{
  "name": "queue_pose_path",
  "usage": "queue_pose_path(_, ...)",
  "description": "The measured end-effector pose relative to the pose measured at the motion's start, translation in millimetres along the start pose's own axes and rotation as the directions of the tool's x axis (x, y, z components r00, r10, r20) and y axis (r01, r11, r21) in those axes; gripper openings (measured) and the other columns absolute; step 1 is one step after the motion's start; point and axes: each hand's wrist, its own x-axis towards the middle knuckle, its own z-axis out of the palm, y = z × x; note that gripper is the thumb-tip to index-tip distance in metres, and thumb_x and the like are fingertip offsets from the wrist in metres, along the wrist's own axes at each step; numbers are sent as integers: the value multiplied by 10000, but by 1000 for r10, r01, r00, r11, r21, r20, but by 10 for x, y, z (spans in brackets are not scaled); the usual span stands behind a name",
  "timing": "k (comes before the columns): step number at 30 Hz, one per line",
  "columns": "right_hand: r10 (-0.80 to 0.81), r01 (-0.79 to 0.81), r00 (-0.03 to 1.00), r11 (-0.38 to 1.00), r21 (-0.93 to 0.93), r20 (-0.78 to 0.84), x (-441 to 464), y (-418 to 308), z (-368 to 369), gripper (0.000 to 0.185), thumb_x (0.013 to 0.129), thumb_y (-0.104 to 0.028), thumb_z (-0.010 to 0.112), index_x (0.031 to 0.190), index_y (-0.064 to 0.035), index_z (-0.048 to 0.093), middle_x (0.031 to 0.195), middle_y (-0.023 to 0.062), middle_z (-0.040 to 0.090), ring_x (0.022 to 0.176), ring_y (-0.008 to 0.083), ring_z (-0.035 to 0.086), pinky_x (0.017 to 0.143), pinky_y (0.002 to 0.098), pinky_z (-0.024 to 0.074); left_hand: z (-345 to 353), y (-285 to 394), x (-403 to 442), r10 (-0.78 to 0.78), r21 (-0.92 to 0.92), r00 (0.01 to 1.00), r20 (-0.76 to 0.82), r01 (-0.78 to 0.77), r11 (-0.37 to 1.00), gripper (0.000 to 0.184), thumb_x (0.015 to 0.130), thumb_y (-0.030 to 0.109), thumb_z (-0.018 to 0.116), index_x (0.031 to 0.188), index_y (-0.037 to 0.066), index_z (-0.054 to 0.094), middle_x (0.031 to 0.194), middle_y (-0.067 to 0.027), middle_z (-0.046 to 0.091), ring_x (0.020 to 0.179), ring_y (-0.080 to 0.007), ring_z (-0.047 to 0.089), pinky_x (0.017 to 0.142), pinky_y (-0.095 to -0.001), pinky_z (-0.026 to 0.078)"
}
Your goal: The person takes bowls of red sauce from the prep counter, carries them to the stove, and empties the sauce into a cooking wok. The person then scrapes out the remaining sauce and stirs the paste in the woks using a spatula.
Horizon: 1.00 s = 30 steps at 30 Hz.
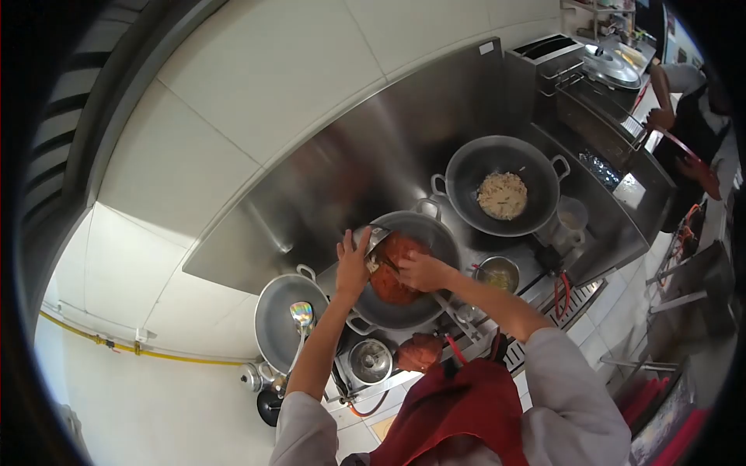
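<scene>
My left hand (353,266) holds a small metal bowl (378,238) tilted over the middle wok (353,297), its fingers along the bowl's outer side. Pale bits (372,265) show just below the bowl. Red sauce (395,289) covers the bottom of this wok. My right hand (423,271) is over the sauce beside the bowl, with its fingers closed together. Whatever is in those fingers, if anything, is too small to make out.
A wok (462,167) with a pale chopped mixture (503,196) stands at right. Another wok (268,330) at left holds a spatula (301,314). In front stand a metal bowl (370,362) and a pot (497,274). Another person (691,132) works at far right.
</scene>
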Motion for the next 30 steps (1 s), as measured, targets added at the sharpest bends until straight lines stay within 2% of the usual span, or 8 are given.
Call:
queue_pose_path(1, -127, 131, 980, 991, -19, 150, 30, -26, -7, 277, 838, -280, 638, 1040, -109, 720, 975, -37, 684, 1081, 177, 536, 912, 389, 406, 26, -81, 31, 32, 46, 999, 8, -32, 998, 897, 823, -44, 647, 1569, 331, 321, 1579, -268, 288, 1369, -574, 350, 1085, -566, 445)
queue_pose_path(10, -171, 188, 973, 977, -105, 157, 151, -149, -193, 232, 837, -295, 627, 959, -131, 738, 958, -55, 663, 1095, 163, 515, 894, 365, 401, 84, -261, 177, 57, 141, 982, 179, -83, 987, 828, 861, -34, 601, 1555, 326, 329, 1555, -246, 327, 1288, -557, 443, 1011, -560, 503)
queue_pose_path(17, -108, 133, 972, 985, -112, 210, 184, -353, -159, 225, 856, -276, 618, 977, -132, 742, 982, -59, 662, 1129, 171, 506, 928, 393, 396, -51, -125, 198, 73, 216, 942, 329, -150, 965, 860, 869, 15, 664, 1575, 333, 290, 1606, -216, 267, 1346, -598, 398, 1002, -528, 538)
queue_pose_path(19, 147, -140, 988, 977, -159, 36, 237, -396, -108, 388, 801, -269, 659, 1135, -82, 728, 978, 23, 665, 1178, 173, 506, 933, 416, 403, 19, -175, 228, 103, 200, 941, 323, -174, 964, 872, 866, 9, 661, 1578, 339, 282, 1607, -211, 268, 1344, -596, 403, 998, -526, 542)
queue_pose_path(22, 33, -36, 968, 999, 5, 248, 247, -492, -135, 389, 817, -263, 650, 1161, -93, 714, 999, 28, 646, 1171, 175, 507, 929, 426, 401, 41, -184, 257, 123, 225, 937, 326, -203, 953, 893, 858, 0, 656, 1582, 351, 269, 1608, -202, 269, 1338, -593, 412, 986, -522, 552)
queue_pose_path(25, 236, -233, 972, 966, -114, 15, 245, -506, -98, 384, 803, -272, 669, 1146, -106, 716, 1030, 17, 654, 1174, 178, 508, 930, 429, 399, 16, -155, 241, 131, 248, 938, 322, -217, 944, 904, 850, -10, 653, 1580, 359, 270, 1609, -196, 273, 1339, -594, 409, 977, -520, 557)
queue_pose_path(28, 108, -121, 970, 991, 48, 220, 191, -521, -79, 377, 816, -270, 655, 1152, -108, 711, 1093, 23, 651, 1170, 186, 507, 919, 433, 402, -2, -161, 162, 164, 244, 940, 299, -241, 939, 894, 851, -5, 651, 1575, 366, 281, 1607, -196, 280, 1348, -598, 393, 978, -522, 557)
queue_pose_path(30, 202, -200, 970, 979, -28, 134, 184, -556, -82, 355, 811, -272, 660, 1121, -108, 712, 1072, 17, 661, 1174, 191, 508, 916, 440, 402, -53, -118, 155, 187, 241, 943, 275, -255, 936, 882, 855, 5, 650, 1572, 369, 287, 1605, -198, 284, 1353, -600, 386, 978, -524, 557)
